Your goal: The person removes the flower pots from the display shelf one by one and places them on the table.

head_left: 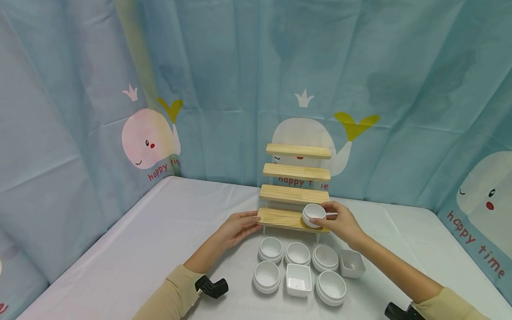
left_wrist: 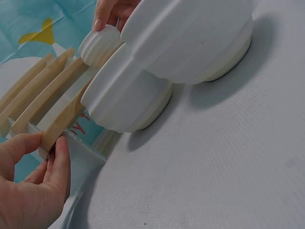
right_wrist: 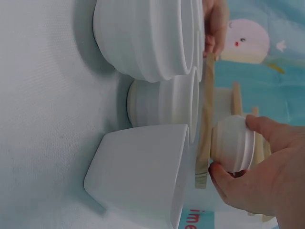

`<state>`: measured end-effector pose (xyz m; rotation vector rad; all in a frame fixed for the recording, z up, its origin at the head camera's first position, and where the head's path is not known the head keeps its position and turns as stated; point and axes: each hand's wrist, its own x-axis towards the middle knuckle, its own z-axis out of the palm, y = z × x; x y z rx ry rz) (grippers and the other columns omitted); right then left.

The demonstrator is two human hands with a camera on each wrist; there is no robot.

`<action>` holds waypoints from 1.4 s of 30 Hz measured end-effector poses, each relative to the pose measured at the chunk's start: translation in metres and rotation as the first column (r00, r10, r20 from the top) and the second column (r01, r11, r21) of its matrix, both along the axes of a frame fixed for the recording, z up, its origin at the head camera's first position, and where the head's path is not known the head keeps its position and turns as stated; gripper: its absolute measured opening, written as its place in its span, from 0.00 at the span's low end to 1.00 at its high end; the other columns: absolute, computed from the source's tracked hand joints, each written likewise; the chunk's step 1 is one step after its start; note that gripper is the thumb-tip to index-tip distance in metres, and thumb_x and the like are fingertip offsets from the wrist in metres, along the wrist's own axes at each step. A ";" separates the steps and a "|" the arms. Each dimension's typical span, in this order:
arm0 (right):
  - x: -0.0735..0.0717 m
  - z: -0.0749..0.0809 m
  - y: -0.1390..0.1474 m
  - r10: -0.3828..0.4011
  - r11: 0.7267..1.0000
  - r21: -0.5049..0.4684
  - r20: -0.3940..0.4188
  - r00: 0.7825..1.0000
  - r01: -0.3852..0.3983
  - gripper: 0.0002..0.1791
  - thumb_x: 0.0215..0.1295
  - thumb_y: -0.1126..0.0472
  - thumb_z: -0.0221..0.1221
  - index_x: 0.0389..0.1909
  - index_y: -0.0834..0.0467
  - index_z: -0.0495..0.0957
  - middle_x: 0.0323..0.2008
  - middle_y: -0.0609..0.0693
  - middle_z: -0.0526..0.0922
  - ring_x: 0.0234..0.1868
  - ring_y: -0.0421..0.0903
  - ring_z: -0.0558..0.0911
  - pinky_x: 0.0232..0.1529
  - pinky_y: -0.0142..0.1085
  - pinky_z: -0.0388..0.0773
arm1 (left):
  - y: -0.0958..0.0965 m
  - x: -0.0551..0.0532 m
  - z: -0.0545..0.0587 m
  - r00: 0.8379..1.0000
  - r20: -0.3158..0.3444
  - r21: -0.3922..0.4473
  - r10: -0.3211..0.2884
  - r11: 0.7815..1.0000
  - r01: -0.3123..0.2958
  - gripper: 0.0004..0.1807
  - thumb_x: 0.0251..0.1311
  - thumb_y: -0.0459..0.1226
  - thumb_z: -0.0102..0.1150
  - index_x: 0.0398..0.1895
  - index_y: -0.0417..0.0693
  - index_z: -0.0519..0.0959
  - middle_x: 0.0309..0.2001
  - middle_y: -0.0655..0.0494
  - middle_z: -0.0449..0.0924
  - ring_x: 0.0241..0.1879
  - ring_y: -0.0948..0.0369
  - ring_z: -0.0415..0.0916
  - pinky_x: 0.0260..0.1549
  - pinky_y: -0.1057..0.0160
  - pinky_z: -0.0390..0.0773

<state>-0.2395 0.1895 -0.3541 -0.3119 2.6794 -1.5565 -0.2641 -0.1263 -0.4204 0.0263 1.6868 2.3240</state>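
Observation:
A tiered wooden shelf [head_left: 280, 216] stands on the white table. My left hand [head_left: 240, 227] pinches the left end of its lowest board, thumb above and fingers below in the left wrist view [left_wrist: 35, 186]. At the right end of that same board is a small round white pot [head_left: 313, 214]. My right hand [head_left: 340, 222] grips this pot by its sides, and in the right wrist view the pot [right_wrist: 233, 143] sits at the board's surface. Whether its base bears fully on the wood I cannot tell.
In front of the shelf several white pots stand in two rows, round ones [head_left: 266, 278] and square ones [head_left: 298, 281]. A square pot [head_left: 352, 264] is at the right end, near my right forearm. Behind the shelf hangs a blue curtain [head_left: 224, 111] with printed whales.

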 end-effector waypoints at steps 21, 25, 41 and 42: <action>0.004 0.003 0.001 -0.012 1.000 0.007 0.001 1.000 0.012 0.35 0.67 0.57 0.73 0.67 0.69 0.72 0.63 0.67 0.78 0.59 0.61 0.82 0.49 0.36 0.87 | 0.001 -0.001 -0.001 1.000 -0.008 -0.005 0.002 1.000 -0.002 0.29 0.76 0.24 0.53 0.75 0.20 0.61 0.68 0.26 0.71 0.53 0.57 0.83 0.59 0.64 0.85; 0.005 0.003 0.004 -0.009 1.000 0.008 -0.002 1.000 0.009 0.35 0.67 0.56 0.73 0.67 0.69 0.72 0.63 0.66 0.78 0.58 0.59 0.83 0.49 0.36 0.87 | 0.001 -0.001 -0.001 1.000 -0.006 -0.003 0.001 1.000 -0.001 0.28 0.76 0.24 0.53 0.75 0.21 0.61 0.68 0.26 0.71 0.55 0.56 0.83 0.59 0.64 0.85; 0.023 0.008 0.016 0.010 1.000 0.027 -0.043 0.999 -0.009 0.35 0.67 0.56 0.73 0.68 0.67 0.73 0.63 0.65 0.79 0.59 0.59 0.83 0.50 0.33 0.86 | 0.000 0.000 -0.001 1.000 -0.009 -0.008 -0.003 1.000 0.002 0.28 0.77 0.25 0.52 0.75 0.20 0.60 0.69 0.26 0.70 0.54 0.56 0.83 0.58 0.65 0.86; 0.025 0.008 0.016 0.011 1.000 0.022 -0.039 0.999 -0.011 0.35 0.67 0.56 0.73 0.68 0.67 0.72 0.63 0.64 0.79 0.60 0.59 0.83 0.49 0.31 0.85 | 0.000 0.000 -0.001 1.000 -0.008 -0.008 -0.001 1.000 0.001 0.28 0.77 0.25 0.52 0.75 0.20 0.60 0.69 0.26 0.70 0.54 0.56 0.83 0.58 0.65 0.86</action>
